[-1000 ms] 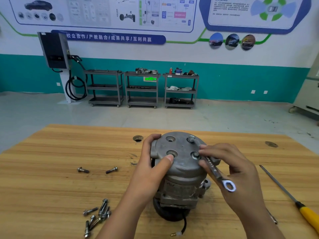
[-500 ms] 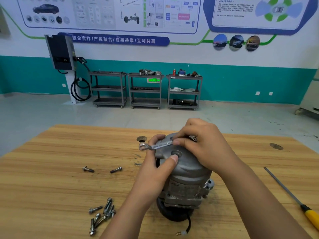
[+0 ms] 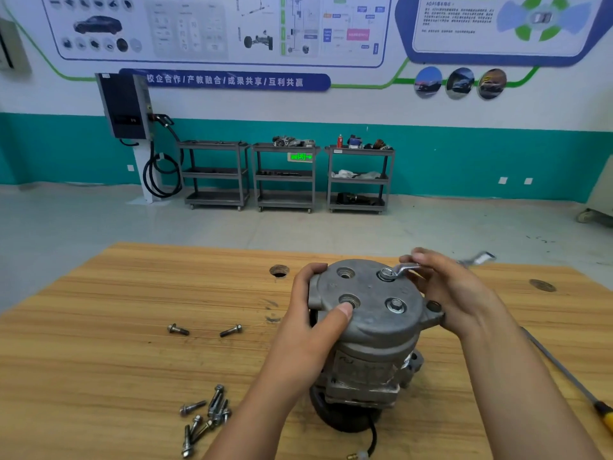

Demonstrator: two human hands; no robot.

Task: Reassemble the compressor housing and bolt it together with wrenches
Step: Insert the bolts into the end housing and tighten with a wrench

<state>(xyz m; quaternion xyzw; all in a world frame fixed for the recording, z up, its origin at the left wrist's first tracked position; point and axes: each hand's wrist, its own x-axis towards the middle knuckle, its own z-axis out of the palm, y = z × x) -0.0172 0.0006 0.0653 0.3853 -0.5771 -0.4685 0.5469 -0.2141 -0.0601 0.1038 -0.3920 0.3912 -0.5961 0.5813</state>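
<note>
Compressor (image 3: 368,356) stands upright mid surface (image 3: 99,360). Grey round cover (image 3: 371,293) on top: near bolt (image 3: 395,306) and far bolt (image 3: 386,273) seated, two holes bare. Body partly hidden behind left hand (image 3: 311,313), which grips cover edge, thumb on top. Right hand (image 3: 454,290) pinches wrench (image 3: 403,269), ring end on far bolt; wrench's outer end motion-blurred. Screwdriver (image 3: 564,376) cut off at right edge.
</note>
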